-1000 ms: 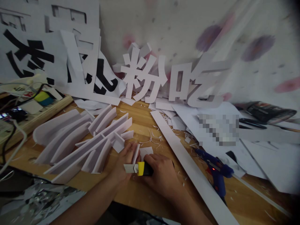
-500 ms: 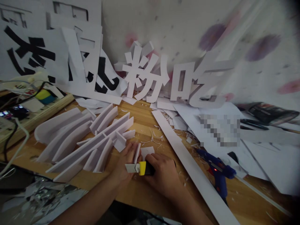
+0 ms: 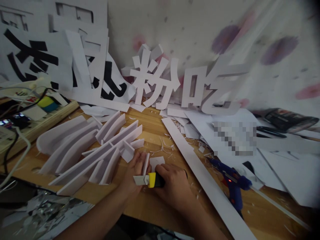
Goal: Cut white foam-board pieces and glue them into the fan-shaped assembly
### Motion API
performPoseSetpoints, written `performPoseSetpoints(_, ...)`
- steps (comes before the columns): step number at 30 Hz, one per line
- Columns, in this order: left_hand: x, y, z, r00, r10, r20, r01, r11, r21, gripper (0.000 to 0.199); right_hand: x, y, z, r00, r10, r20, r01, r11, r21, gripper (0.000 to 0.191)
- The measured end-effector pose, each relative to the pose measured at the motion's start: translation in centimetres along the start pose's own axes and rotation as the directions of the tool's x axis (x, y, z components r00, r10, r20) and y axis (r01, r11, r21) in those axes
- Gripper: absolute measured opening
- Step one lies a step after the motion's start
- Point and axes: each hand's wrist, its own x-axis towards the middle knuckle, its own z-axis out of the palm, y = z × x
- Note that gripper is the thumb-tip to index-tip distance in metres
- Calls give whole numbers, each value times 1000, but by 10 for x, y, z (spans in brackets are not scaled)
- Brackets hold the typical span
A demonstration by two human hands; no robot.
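Near the front of the wooden table, my left hand (image 3: pixel 135 171) grips a small white foam strip (image 3: pixel 146 164) between its fingers. My right hand (image 3: pixel 172 183) is closed on a yellow and black utility knife (image 3: pixel 152 179). The knife's blade points left, at the lower end of the strip and in front of my left hand. A small white square piece (image 3: pixel 157 161) lies just beyond my right hand. To the left of my hands stands a white foam character (image 3: pixel 100 156) with raised side walls.
A long white strip (image 3: pixel 200 173) runs diagonally right of my hands. Beyond it lies a blue glue gun (image 3: pixel 231 181), its red light on. White foam characters (image 3: pixel 160 83) stand at the back. A power strip (image 3: pixel 42 120) with cables is at the left.
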Motion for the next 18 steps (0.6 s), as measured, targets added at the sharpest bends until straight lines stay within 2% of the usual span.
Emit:
performPoseSetpoints(5,-4,2,3,997,-24,-77,19,998,-63,47,0,-1,-1,1000,-9,-9,9,1000,-10,21)
performPoseSetpoints(8,-4,2,3,999,-22,-31,19,997,-79,44,0,-1,-2,1000,-7,-12,7,1000,-14,22)
performPoseSetpoints(12,-3,2,3,999,-12,-44,8,996,-93,48,0,0,-2,1000,-7,-13,7,1000,-1,23)
performPoseSetpoints(16,-3,2,3,999,-14,44,17,998,-67,49,0,2,-1,999,1,-44,-2,1000,-9,19)
performPoseSetpoints(18,-4,3,2,998,-16,55,18,998,-52,49,0,4,-1,998,9,-60,-10,1000,-16,16)
